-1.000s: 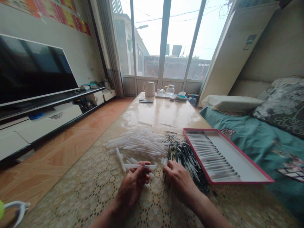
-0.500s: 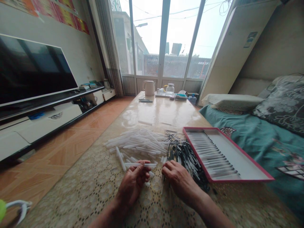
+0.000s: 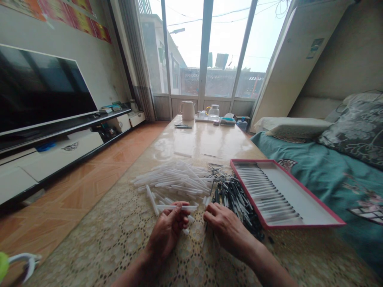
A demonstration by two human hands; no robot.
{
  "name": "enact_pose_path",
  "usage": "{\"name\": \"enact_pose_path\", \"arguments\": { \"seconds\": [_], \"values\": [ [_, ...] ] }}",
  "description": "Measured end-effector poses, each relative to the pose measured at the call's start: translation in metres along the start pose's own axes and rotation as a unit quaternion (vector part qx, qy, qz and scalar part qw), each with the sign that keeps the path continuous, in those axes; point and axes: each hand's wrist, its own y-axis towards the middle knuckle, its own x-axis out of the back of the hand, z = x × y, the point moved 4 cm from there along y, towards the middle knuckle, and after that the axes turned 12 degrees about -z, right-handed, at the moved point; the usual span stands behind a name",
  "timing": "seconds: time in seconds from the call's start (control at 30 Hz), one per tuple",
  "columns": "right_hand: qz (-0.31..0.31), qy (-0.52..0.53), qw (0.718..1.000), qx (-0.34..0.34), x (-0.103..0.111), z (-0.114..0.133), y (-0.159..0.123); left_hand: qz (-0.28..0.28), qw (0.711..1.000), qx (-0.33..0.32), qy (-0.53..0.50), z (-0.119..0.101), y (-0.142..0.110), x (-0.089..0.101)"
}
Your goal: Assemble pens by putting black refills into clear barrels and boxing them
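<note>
Between the thumb and fingers of my left hand [image 3: 170,227] is a whitish, see-through pen barrel [image 3: 189,207], lying level and pointing right. My right hand [image 3: 224,223] is closed at the near left side of a heap of black pen parts [image 3: 236,197]. Its fingertips are bent down and pinched together; what is in them is hidden, though a thin dark sliver shows beside them. Beyond my left hand spreads a pile of white pen barrels [image 3: 176,179]. Several thin refills [image 3: 216,171] lie at the far end of the black heap.
Right of the heap, a pink-rimmed box [image 3: 314,195] holds a row of assembled pens [image 3: 269,195]. At the table's far end stand a cream jug [image 3: 187,111], a glass pitcher [image 3: 214,112] and a tissue pack [image 3: 228,120]. A bed with a teal cover [image 3: 314,171] borders the right side.
My right hand has shifted very slightly at the edge of the black heap, its fingers drawn a little closer. My left hand keeps the barrel in the same place.
</note>
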Motion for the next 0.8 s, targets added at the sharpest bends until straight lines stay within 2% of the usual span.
{"name": "enact_pose_path", "arguments": {
  "seconds": [0.2,0.33,0.43,0.5,0.57,0.63,0.73,0.8],
  "values": [
    [-0.003,-0.001,1.0,0.013,-0.002,0.001,0.001,0.008,1.0,0.003,-0.001,0.001,0.002,0.002],
    [-0.027,0.003,0.999,0.017,-0.004,-0.001,-0.002,0.004,1.0,-0.002,-0.005,0.0,0.003,0.003],
    [-0.09,0.032,0.995,0.016,0.001,-0.003,-0.003,-0.002,1.0,0.0,-0.004,0.0,0.001,0.002],
    [-0.179,0.081,0.98,-0.007,0.01,-0.006,-0.003,-0.005,1.0,0.002,-0.005,-0.001,0.0,0.001],
    [-0.294,0.146,0.943,-0.061,0.021,-0.01,-0.005,-0.009,1.0,0.004,-0.007,-0.002,-0.003,-0.001],
    [-0.382,0.228,0.885,-0.138,0.029,-0.015,-0.009,-0.019,1.0,0.004,-0.008,-0.004,-0.005,-0.002],
    [-0.424,0.354,0.796,-0.247,0.031,-0.02,-0.012,-0.039,0.999,0.006,-0.018,-0.005,-0.006,-0.002],
    [-0.429,0.402,0.757,-0.285,0.031,-0.02,-0.012,-0.05,0.998,0.006,-0.028,-0.005,-0.004,0.0]
  ]
}}
